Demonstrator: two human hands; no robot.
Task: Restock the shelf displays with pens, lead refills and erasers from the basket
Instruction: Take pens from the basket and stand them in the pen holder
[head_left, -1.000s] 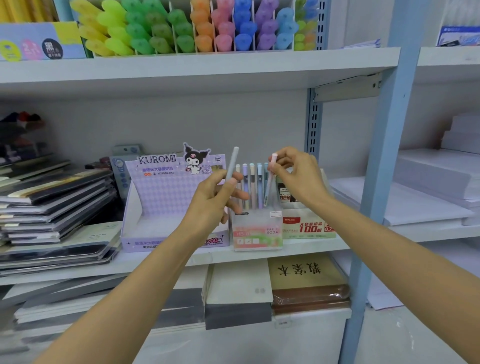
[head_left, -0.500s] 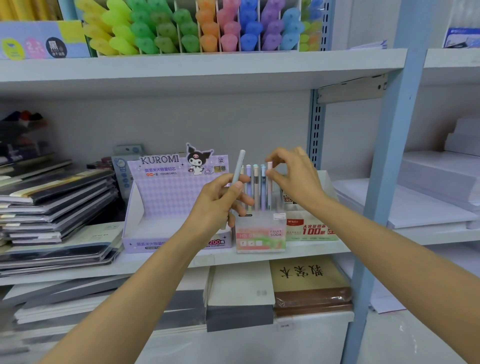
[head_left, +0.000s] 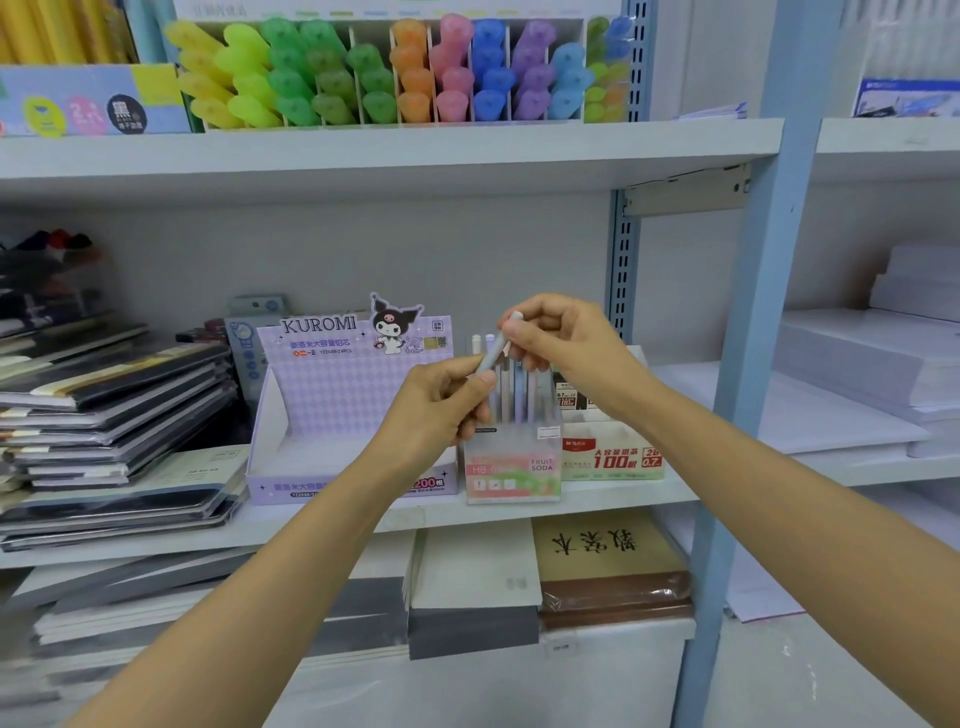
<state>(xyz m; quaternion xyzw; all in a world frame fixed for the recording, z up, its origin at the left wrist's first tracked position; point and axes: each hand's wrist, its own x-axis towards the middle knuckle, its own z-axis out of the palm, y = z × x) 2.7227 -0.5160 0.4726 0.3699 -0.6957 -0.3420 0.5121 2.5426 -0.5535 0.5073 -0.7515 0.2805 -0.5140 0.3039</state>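
A pale grey-blue pen (head_left: 493, 349) is held up in front of the Fruit Soda pen box (head_left: 511, 470) on the middle shelf. My left hand (head_left: 441, 410) grips the pen's lower half. My right hand (head_left: 561, 345) pinches its white top end. Several pastel pens (head_left: 511, 389) stand upright in the box behind the hands. To the left stands the purple Kuromi lead refill display (head_left: 332, 395), its tray showing no stock. A lead refill box (head_left: 613, 457) marked 100 stands to the right, partly hidden by my right hand. The basket is out of view.
Stacked notebooks (head_left: 104, 415) fill the left of the shelf. Coloured highlighters (head_left: 395, 73) fill the upper shelf. A blue upright post (head_left: 748, 364) stands right of the boxes, with white paper stacks (head_left: 857, 384) beyond. Books (head_left: 608, 566) lie on the lower shelf.
My right hand let go of the pink-topped pen, which now stands in the box, and moved left to pinch the top of the pen in my left hand.
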